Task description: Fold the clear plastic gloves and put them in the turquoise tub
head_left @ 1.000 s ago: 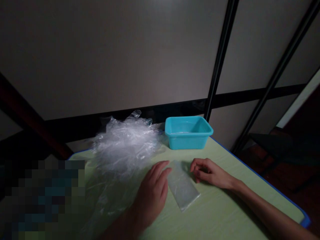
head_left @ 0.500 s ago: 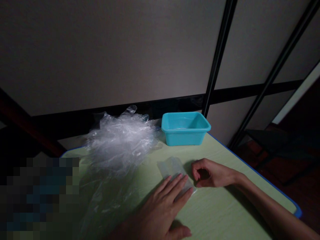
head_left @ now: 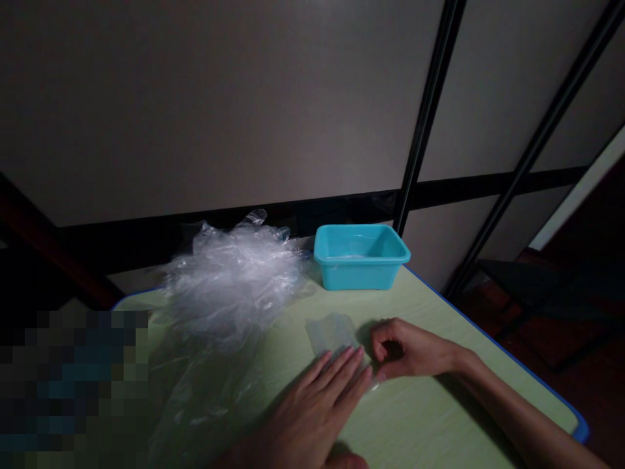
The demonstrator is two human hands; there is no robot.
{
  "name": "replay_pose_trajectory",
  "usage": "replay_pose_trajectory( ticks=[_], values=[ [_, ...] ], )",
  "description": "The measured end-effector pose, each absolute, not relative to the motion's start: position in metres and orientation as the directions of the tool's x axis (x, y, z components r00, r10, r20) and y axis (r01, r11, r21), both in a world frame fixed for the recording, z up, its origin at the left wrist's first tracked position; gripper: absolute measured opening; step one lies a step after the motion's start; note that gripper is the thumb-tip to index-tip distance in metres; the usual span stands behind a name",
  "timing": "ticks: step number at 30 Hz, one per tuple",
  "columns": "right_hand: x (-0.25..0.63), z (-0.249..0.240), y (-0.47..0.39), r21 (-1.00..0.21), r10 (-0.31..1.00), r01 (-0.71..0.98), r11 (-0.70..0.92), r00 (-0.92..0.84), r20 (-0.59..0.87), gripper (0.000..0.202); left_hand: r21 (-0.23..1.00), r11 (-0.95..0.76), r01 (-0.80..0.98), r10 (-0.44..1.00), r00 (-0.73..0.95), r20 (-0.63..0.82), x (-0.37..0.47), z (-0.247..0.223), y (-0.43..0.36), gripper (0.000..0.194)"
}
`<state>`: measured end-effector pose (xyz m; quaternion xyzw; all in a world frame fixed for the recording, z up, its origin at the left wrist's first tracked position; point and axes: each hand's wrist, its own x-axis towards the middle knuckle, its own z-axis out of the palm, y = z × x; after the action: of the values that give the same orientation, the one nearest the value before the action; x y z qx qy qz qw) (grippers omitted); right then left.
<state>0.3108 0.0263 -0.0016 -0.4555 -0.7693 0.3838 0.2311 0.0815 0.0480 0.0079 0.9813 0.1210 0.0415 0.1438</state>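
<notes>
My left hand (head_left: pixel 325 397) lies flat, fingers stretched out, on a folded piece of clear plastic (head_left: pixel 332 331) on the green table. The plastic's far end shows beyond the fingertips; the rest is covered. Just right of it, my right hand (head_left: pixel 403 348) is curled, with thumb and index finger bent toward each other at the plastic's right edge. Whether they grip that edge is too dim to tell. A large crumpled heap of clear plastic (head_left: pixel 234 280) spreads over the table's left part.
A turquoise rectangular tub (head_left: pixel 361 275) stands at the table's back, right of the heap. Behind the green table (head_left: pixel 439 417) with its blue edge rise grey sliding panels (head_left: pixel 234 104). A dark chair (head_left: pixel 541 283) stands on the floor at the right.
The thumb of my right hand has moved slightly left and down, closer to the plastic's edge and my left fingertips. The camera view has shifted a little.
</notes>
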Motion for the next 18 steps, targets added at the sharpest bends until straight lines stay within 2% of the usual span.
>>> replay_pose_trajectory(
  ticks=[7,13,18],
  values=[
    [0.311,-0.003,0.026,-0.776,0.871,0.54,0.326,-0.49,0.024,0.021,0.307,-0.929,0.208,0.234,0.971,0.051,0.081,0.01,0.047,0.073],
    [0.309,-0.003,0.026,-0.629,0.87,0.656,0.417,-0.488,0.068,0.03,0.426,-0.881,0.208,0.238,0.971,0.019,0.081,0.019,0.046,0.061],
    [0.307,-0.005,0.026,-0.547,0.858,0.691,0.473,-0.503,0.107,0.031,0.478,-0.872,0.107,0.14,0.99,0.033,0.078,0.016,0.054,0.07]
  ],
)
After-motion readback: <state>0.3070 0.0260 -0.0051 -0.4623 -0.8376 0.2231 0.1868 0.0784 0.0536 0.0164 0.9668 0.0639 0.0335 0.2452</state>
